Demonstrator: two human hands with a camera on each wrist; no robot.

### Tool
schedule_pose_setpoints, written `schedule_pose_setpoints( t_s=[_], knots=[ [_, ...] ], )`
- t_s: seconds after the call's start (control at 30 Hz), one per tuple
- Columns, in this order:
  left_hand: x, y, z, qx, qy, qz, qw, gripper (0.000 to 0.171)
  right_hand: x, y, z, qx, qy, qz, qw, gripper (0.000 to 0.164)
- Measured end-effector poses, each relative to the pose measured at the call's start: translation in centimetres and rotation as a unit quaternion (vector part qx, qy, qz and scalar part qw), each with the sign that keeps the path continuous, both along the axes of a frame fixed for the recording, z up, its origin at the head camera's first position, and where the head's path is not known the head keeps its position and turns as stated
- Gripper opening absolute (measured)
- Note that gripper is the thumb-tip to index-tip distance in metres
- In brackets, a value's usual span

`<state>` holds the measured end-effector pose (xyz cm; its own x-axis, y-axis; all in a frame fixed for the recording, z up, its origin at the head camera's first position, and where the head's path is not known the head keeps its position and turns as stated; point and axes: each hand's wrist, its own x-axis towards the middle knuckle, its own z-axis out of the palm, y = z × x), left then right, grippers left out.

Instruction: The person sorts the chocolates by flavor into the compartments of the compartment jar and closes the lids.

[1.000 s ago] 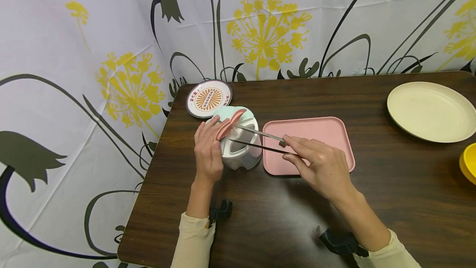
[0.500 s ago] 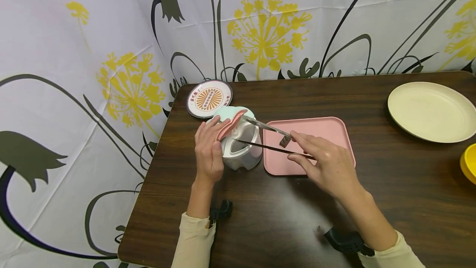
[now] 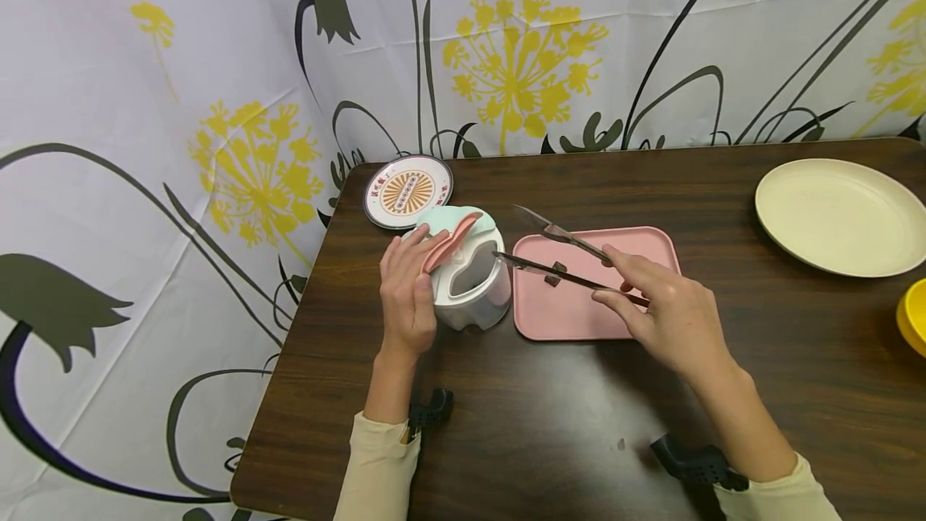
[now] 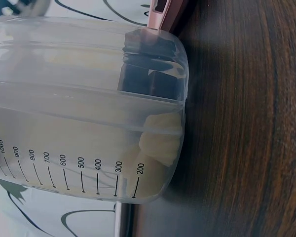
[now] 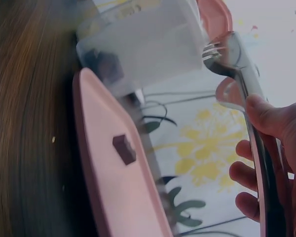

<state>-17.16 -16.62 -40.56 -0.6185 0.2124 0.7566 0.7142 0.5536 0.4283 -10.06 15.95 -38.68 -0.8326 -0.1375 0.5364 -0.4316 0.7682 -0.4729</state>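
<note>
My left hand (image 3: 407,292) lies on the left of a lidded multi-compartment container (image 3: 470,313), fingers against its raised pink flap (image 3: 450,246). One compartment stands uncovered. In the left wrist view, the clear container wall (image 4: 54,116) carries measuring marks, with dark cubes (image 4: 163,85) and pale chunks (image 4: 162,140) inside. My right hand (image 3: 673,320) pinches metal tongs (image 3: 531,266), whose arms are spread apart with nothing between the tips. One tip is fork-shaped in the right wrist view. A small dark block (image 5: 124,149) lies on the pink tray (image 3: 538,324), beneath the tongs.
A white patterned plate (image 3: 376,191) sits behind the container at the table's left corner. At the right are a large cream plate (image 3: 842,215) and a yellow bowl (image 3: 913,316), partly out of frame. A flowered cloth (image 3: 651,38) hangs behind the table (image 3: 506,432).
My right hand has drawn the tongs right, away from the container opening to above the tray, and their arms have spread wider. The left hand and flap have stayed put.
</note>
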Motion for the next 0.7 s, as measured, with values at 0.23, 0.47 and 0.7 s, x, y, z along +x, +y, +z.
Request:
schedule_pose_setpoints(
  t_s=[0.23,0.47,0.7],
  knots=[
    [0.0,-0.1,-0.1,0.0,-0.002,0.004,1.0,0.056,-0.1,1.1,-1.6,0.047,-0.068,-0.04,0.996,0.053],
    [0.0,-0.1,-0.1,0.001,-0.002,0.003,1.0,0.056,-0.2,1.6,-3.2,0.069,-0.136,-0.047,0.987,0.054],
    [0.1,0.0,0.0,0.002,0.0,-0.002,1.0,0.056,-0.3,1.6,-4.3,0.068,-0.156,-0.045,0.984,0.052]
  ],
)
